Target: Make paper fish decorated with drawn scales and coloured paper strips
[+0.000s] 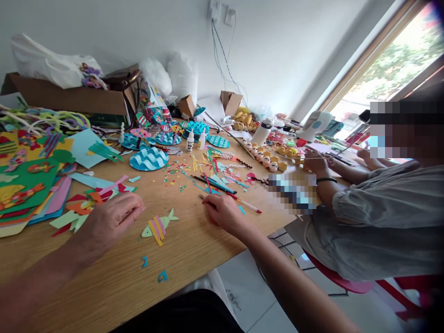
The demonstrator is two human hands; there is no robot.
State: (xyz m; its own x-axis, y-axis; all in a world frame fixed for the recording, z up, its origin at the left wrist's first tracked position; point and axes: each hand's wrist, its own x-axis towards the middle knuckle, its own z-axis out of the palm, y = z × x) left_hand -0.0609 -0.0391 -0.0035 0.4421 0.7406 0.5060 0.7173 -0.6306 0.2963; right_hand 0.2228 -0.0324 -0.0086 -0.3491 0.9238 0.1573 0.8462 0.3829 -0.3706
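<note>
A small pale-green paper fish [169, 221] with pink and yellow strips across its body lies flat on the wooden table [114, 277] between my hands. To its left is my left hand [113, 215], fingers curled and pressed together; its grip is hidden. On the right, my right hand [225, 213] rests closed near several pens [217, 185]. A small dark tip shows beside its fingers, but whether it is held I cannot tell. Two blue paper scraps [162, 276] lie nearer the table edge. Coloured paper cuttings [86, 201] are heaped beyond my left hand.
Blue wave-patterned discs [149, 158], glue bottles [189, 140] and an egg-carton row [265, 157] stand farther back. Stacked coloured sheets [38, 185] are at left. A cardboard box [65, 99] is against the wall. Another person [378, 199] sits at right, hands over the table.
</note>
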